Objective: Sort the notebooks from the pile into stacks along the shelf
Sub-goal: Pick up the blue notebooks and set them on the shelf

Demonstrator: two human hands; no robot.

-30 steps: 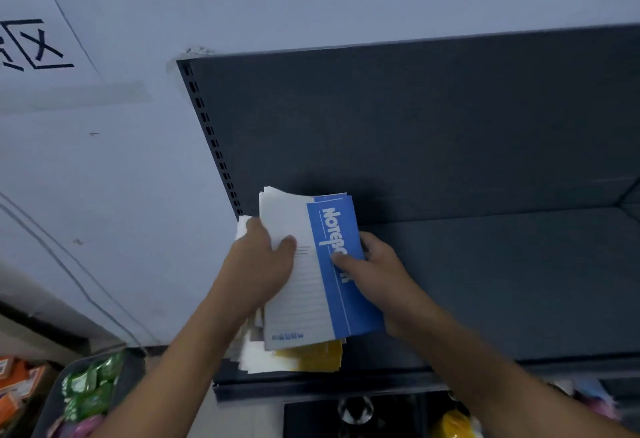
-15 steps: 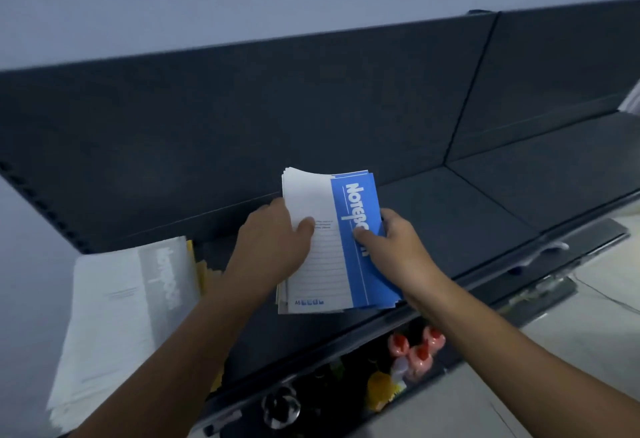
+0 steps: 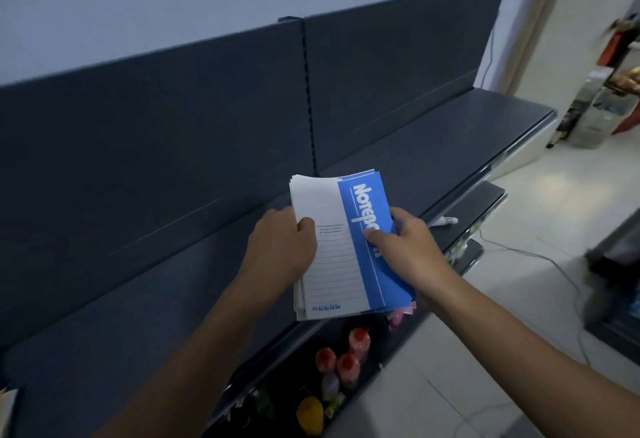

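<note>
Our left hand and right hand are gripping the notebooks between them, thumbs pressing on top, above the shelf; we are reading "Note…" beside the right thumb, "A5" below the left hand.

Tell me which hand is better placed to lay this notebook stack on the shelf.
Probably left. The left hand grips the notebook stack on the side over the shelf; the right hand sits at the shelf's front edge.
</note>
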